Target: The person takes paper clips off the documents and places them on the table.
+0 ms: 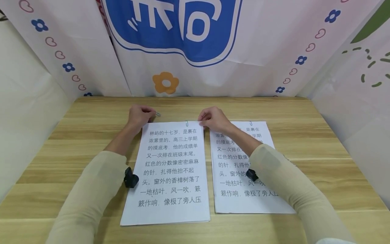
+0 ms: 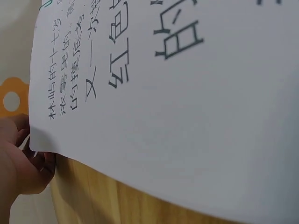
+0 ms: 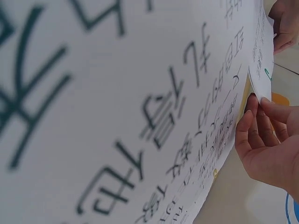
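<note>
Two printed paper stacks lie side by side on the table: a left stack (image 1: 170,162) and a right stack (image 1: 240,200). My left hand (image 1: 139,116) is by the left stack's top left corner, and a small paper clip (image 1: 158,114) sticks out from its fingertips. In the left wrist view part of the left hand (image 2: 23,156) is hidden behind that corner. My right hand (image 1: 214,119) pinches the top right corner of the left stack; the right wrist view shows the thumb and fingers of this hand (image 3: 268,140) on the paper edge.
Each stack has a green paper clip on its top edge, one on the left stack (image 1: 187,123) and one on the right (image 1: 251,123). The wooden table (image 1: 76,162) meets a printed cloth backdrop (image 1: 243,78). My right forearm crosses the right stack.
</note>
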The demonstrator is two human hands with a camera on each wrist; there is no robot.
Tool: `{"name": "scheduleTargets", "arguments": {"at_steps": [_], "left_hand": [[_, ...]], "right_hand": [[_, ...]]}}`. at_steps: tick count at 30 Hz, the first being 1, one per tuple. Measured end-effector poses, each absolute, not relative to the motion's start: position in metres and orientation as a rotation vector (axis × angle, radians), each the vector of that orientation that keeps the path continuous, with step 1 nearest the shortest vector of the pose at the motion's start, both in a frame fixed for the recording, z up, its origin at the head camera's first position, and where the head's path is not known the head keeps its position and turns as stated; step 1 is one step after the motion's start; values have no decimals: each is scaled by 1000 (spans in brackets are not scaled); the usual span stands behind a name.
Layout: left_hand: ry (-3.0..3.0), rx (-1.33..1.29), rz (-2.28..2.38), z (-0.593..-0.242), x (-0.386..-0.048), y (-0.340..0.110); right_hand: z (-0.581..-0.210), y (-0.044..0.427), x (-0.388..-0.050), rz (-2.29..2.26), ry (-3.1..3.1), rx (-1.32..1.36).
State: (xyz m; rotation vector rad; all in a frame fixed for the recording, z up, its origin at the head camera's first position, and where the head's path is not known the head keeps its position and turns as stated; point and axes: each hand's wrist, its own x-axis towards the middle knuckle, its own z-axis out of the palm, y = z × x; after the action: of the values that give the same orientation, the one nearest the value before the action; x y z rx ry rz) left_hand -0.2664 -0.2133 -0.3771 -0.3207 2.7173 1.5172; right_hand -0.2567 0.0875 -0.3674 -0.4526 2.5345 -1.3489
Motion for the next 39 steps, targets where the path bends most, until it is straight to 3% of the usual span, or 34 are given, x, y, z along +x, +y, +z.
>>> {"name": "scheduleTargets", "arguments": {"at_steps": [39], "left_hand": [[2808,-285,1358,-378,-269,-217]], "right_hand": [[-371,89,-259,-1332,2545,-444]]}}
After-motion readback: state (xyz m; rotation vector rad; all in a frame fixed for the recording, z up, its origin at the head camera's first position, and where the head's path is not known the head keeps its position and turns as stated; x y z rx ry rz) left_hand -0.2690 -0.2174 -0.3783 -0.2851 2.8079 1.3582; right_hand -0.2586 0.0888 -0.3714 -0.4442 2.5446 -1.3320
